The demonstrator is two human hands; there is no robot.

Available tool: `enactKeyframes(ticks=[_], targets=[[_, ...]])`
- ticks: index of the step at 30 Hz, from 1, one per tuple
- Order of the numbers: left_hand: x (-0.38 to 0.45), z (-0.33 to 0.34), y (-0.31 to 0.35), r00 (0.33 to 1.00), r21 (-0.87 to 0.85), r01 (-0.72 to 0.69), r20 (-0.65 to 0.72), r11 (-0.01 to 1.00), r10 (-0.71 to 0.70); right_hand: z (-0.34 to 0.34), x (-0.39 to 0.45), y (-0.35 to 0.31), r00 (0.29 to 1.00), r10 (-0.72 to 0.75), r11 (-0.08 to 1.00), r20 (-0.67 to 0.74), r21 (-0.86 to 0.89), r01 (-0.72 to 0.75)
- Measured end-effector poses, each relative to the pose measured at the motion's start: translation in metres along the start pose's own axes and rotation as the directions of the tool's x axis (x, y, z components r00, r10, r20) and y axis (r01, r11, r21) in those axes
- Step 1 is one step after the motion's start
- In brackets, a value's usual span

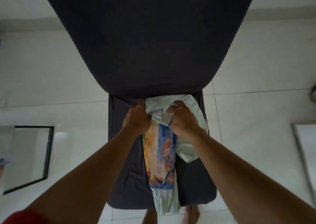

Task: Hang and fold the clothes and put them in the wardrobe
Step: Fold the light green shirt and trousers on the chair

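Dark bed (153, 44) bears a pale-green printed shirt (160, 155), gripped by left hand (136, 119) and right hand (183, 119).

A dark-covered bed (191, 181) on white floor tiles (248, 114) carries a pale printed garment (160, 155) (partly bunched).

A pale green shirt (172, 148) with a colourful print lies lengthwise, bunched at its far end.

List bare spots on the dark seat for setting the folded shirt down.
Free: dark seat left of the printed shirt, and the near right corner beside it. Crowded: far end, where the left hand and right hand each keep a grip on the shirt's top.
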State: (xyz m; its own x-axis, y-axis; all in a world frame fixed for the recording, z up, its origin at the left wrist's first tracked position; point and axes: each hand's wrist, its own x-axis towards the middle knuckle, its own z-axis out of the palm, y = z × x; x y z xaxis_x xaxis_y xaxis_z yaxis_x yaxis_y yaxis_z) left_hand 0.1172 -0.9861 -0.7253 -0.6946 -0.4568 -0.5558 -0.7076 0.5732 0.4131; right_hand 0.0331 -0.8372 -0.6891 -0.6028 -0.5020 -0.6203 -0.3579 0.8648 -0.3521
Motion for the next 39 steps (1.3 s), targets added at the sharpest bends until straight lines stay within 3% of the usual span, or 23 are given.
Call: enactKeyframes(ticks=[2, 5, 10, 14, 17, 22, 26, 30, 34, 39], targets=[[0.019, 0.010, 0.000, 1.000, -0.069, -0.002, -0.004, 0.998, 0.001, 0.004, 0.012, -0.002, 0.998, -0.032, 0.988, 0.059, -0.148, 0.041], [0.038, 0.021, 0.001, 1.000, -0.056, -0.013, 0.007, 0.998, 0.014, 0.014, 0.027, 0.002, 0.994, -0.027, 0.979, 0.104, -0.200, 0.048], [0.042, 0.016, -0.002, 0.999, -0.090, -0.030, -0.021, 0.995, 0.029, 0.016, 0.026, 0.005, 0.987, -0.084, 0.977, -0.136, -0.206, 0.055], [0.015, -0.008, 0.009, 0.994, -0.123, -0.078, 0.065, 0.989, 0.086, -0.004, 0.000, 0.005, 0.968, -0.077, 0.995, -0.241, -0.073, 0.061], [-0.024, -0.041, 0.023, 0.983, -0.179, -0.052, 0.167, 0.982, 0.083, -0.034, -0.033, 0.001, 0.981, -0.024, 0.992, -0.192, 0.119, 0.047], [-0.124, -0.099, 0.056, 0.937, -0.241, -0.070, 0.317, 0.968, 0.147, -0.096, -0.126, -0.013, 0.988, -0.094, 0.953, -0.125, 0.277, 0.126], [-0.232, -0.125, 0.080, 0.912, -0.333, -0.074, 0.358, 0.940, 0.198, -0.126, -0.226, -0.027, 0.960, -0.158, 0.925, -0.230, 0.307, 0.225], [-0.357, -0.132, 0.105, 0.923, -0.288, -0.290, 0.168, 0.912, 0.347, -0.140, -0.354, -0.037, 0.927, -0.215, 0.884, -0.307, 0.343, 0.318], [-0.440, -0.155, 0.118, 0.922, -0.237, -0.354, 0.072, 0.905, 0.380, -0.162, -0.444, -0.041, 0.911, -0.258, 0.882, -0.322, 0.307, 0.359], [-0.525, -0.200, 0.124, 0.910, -0.229, -0.404, -0.195, 0.886, 0.365, -0.193, -0.537, -0.058, 0.860, -0.284, 0.823, -0.423, 0.353, 0.445]])
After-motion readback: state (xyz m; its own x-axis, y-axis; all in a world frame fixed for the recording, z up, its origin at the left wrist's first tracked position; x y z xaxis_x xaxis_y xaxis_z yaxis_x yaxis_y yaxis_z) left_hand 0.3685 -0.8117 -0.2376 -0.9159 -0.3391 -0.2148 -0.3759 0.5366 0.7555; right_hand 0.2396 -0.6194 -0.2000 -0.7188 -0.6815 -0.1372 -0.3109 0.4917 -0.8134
